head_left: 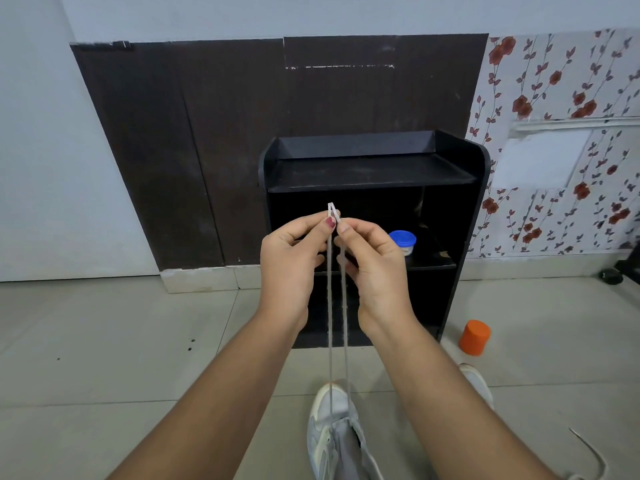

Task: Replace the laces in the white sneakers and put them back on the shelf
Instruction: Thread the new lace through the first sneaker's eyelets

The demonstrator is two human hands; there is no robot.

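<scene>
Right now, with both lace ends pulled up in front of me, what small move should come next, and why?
Probably lower the ends and thread one through the next eyelet. The left hand and right hand pinch the lace tips side by side, and they look level, so both sides seem evened out in the white sneaker below, where both strands run.
</scene>
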